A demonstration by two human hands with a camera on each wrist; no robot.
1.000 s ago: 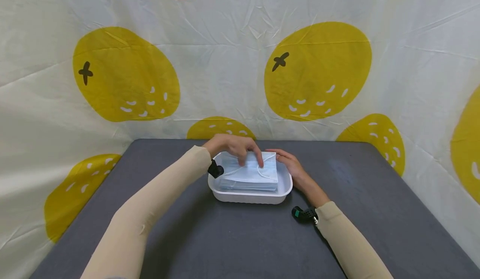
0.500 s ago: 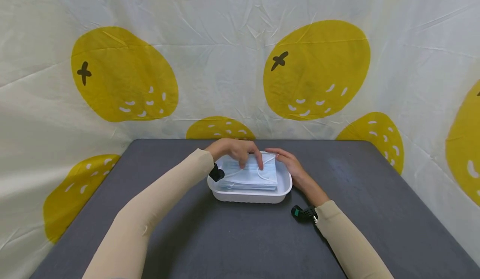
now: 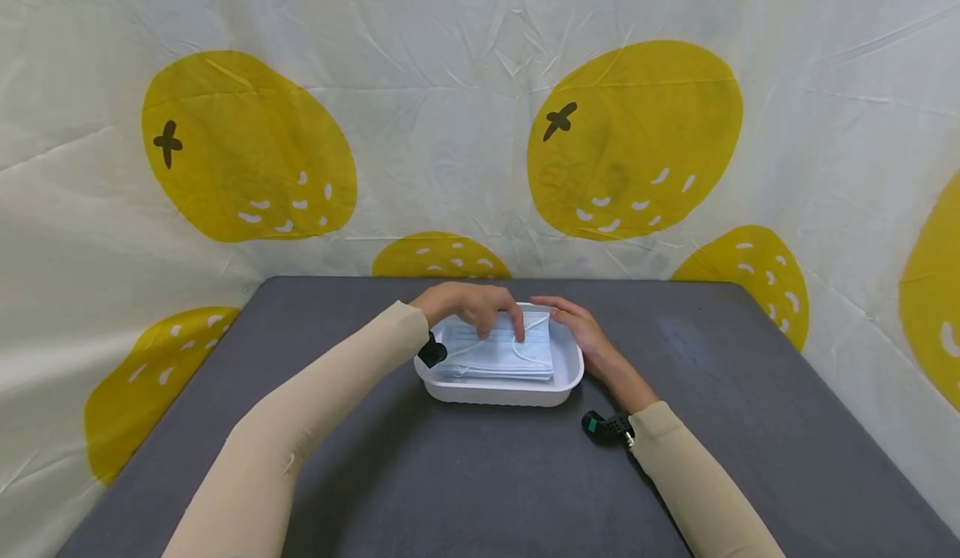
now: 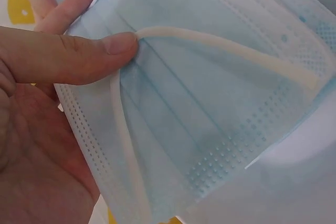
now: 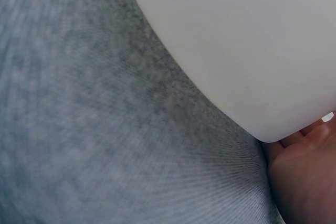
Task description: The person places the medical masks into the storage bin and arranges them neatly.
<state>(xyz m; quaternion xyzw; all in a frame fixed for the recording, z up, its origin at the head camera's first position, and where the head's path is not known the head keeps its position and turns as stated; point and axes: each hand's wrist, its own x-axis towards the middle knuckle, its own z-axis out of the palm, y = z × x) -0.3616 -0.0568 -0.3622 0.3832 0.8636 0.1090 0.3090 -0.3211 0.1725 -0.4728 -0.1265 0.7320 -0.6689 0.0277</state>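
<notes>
A stack of pale blue pleated face masks (image 3: 506,364) with white ear loops lies in a white oval-cornered tray (image 3: 498,395). My left hand (image 3: 474,304) reaches over from the left and presses on the stack with thumb and index finger. The left wrist view shows the thumb (image 4: 118,44) on the top mask (image 4: 178,98), against its ear loop. My right hand (image 3: 581,333) rests along the tray's right side, fingers extended along the far right corner. In the right wrist view that hand (image 5: 310,166) lies against the tray's outer wall (image 5: 247,51); its fingertips are hidden.
The tray stands on a dark grey table (image 3: 480,483), toward its far edge. Behind hangs a white cloth (image 3: 450,149) with large yellow fruit prints. Each forearm wears a beige sleeve (image 3: 330,399), with a black strap at the wrist.
My left hand has moved slightly down and nearer, and the mask stack looks lower and flatter in the tray. The right hand and tray have stayed in place.
</notes>
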